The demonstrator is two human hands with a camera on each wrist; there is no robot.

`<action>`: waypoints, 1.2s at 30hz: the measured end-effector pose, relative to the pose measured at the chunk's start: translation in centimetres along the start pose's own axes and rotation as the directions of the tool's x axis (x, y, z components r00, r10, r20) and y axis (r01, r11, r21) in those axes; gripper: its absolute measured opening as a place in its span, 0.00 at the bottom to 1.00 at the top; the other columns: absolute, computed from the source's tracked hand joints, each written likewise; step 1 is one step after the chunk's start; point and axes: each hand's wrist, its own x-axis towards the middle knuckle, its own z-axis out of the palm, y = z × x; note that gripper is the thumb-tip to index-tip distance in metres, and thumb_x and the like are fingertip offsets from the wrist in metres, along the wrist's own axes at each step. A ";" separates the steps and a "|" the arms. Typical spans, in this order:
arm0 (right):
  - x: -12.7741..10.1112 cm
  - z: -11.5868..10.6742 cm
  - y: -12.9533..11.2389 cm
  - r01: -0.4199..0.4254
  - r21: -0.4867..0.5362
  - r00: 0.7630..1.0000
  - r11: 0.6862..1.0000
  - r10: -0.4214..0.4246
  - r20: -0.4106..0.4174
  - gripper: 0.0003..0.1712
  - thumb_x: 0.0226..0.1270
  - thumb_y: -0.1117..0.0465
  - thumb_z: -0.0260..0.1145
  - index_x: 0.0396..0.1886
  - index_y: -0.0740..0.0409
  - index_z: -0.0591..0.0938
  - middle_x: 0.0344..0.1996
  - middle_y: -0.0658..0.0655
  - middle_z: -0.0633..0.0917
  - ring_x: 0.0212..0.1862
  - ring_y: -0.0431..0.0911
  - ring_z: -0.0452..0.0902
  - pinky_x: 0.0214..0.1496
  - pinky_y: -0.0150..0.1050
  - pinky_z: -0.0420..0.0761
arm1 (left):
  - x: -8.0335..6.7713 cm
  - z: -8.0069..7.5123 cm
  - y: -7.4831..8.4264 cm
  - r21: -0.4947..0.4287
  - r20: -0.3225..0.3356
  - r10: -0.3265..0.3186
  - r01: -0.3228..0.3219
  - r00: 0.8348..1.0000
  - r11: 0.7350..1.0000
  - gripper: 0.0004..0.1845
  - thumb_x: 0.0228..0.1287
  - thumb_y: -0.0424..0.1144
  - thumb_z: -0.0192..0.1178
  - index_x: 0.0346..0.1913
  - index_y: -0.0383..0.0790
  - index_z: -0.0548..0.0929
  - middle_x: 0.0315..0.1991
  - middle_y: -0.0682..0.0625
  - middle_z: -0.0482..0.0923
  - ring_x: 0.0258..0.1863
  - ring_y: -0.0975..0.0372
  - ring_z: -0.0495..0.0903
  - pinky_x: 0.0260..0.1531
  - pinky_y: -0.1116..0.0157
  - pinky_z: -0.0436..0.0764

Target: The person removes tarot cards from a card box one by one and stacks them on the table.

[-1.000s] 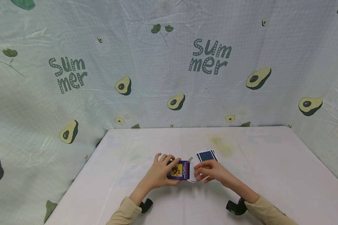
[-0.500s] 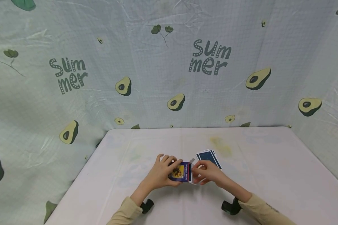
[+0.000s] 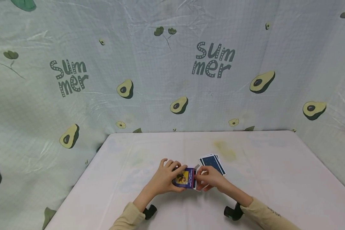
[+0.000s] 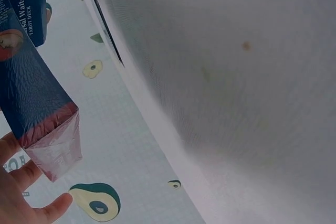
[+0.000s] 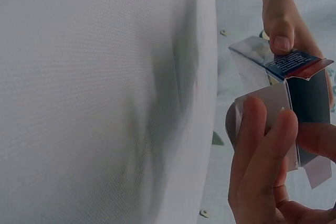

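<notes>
My left hand (image 3: 164, 179) grips a tarot card box (image 3: 187, 177) from its left end, thumb below and fingers over the top. The box is dark blue with a yellow picture, and its right end stands open with flaps sticking out. At that end my right hand (image 3: 214, 177) pinches a pale flap (image 5: 274, 94), seen close in the right wrist view. How full the box is, I cannot tell. Just behind the right hand lies a small fanned stack of blue-backed cards (image 3: 213, 162), partly covered by it. The left wrist view shows clear wrap (image 4: 60, 148) at the box's other end.
The hands work over a white-covered table (image 3: 149, 150) with faint stains. A pale curtain (image 3: 149, 64) printed with avocados hangs behind and at both sides. Black wrist cameras (image 3: 233, 212) sit below each wrist.
My right hand has moved left, onto the open end of the box, and its fingers have closed on the flap there. More of the card stack shows now. The left hand keeps its grip.
</notes>
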 end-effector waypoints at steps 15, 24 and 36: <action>-0.7 0.0 0.0 0.015 -0.009 1.000 1.000 -0.015 -0.002 0.12 0.58 0.57 0.61 0.31 0.62 0.73 0.28 0.58 0.85 0.22 0.44 0.81 0.21 0.36 0.78 | -0.4 0.0 0.1 -0.020 0.020 -0.010 0.011 1.000 1.000 0.41 0.36 0.67 0.62 0.57 0.54 0.69 0.43 0.56 0.71 0.40 0.63 0.68 0.49 0.50 0.65; -0.7 -0.7 0.4 0.030 0.030 1.000 0.999 -0.030 -0.006 0.17 0.55 0.56 0.64 0.37 0.64 0.73 0.28 0.57 0.84 0.25 0.44 0.81 0.23 0.37 0.79 | -0.6 0.1 -0.2 -0.017 0.000 -0.010 0.010 1.000 1.000 0.41 0.35 0.67 0.63 0.57 0.54 0.69 0.42 0.55 0.71 0.40 0.63 0.69 0.49 0.50 0.65; -1.2 -1.6 0.7 0.060 0.043 0.998 0.997 -0.060 0.012 0.21 0.55 0.57 0.65 0.46 0.64 0.72 0.26 0.55 0.84 0.26 0.45 0.81 0.24 0.37 0.78 | -0.7 0.2 -0.4 -0.036 0.020 -0.022 0.023 1.000 0.999 0.41 0.35 0.67 0.63 0.56 0.53 0.71 0.42 0.55 0.72 0.40 0.62 0.69 0.49 0.48 0.65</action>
